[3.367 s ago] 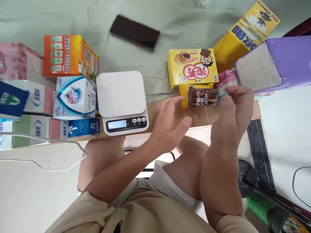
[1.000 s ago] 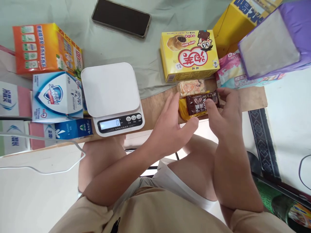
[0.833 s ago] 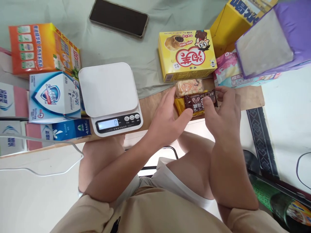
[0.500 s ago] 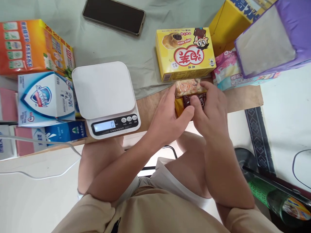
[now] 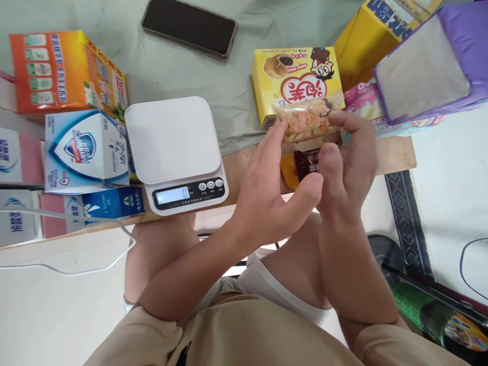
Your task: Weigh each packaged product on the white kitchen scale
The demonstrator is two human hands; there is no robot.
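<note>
A clear packet of pale snack pieces (image 5: 307, 121) is raised and tilted in front of the yellow snack box (image 5: 295, 71), overlapping its near edge. The fingertips of my left hand (image 5: 269, 185) touch the packet's left end. My right hand (image 5: 348, 170) has its index fingertip at the right end, so the packet appears held between both hands. Both thumbs stand away from it, near each other. Below the packet, a dark brown wrapped snack (image 5: 306, 161) and a yellow-orange packet (image 5: 290, 171) lie partly hidden by my hands.
Left of my hands stands a white kitchen scale (image 5: 173, 140) with a lit display. Soap boxes (image 5: 86, 152) and an orange box (image 5: 49, 76) crowd the left. A phone (image 5: 189, 26) lies at the back. A purple pack (image 5: 427, 66) and a tall yellow box (image 5: 366, 43) stand right.
The clear packet has come up from beside the brown wrapper and now overlaps the yellow box. My fingers have spread, and my right thumb has moved off the brown wrapper.
</note>
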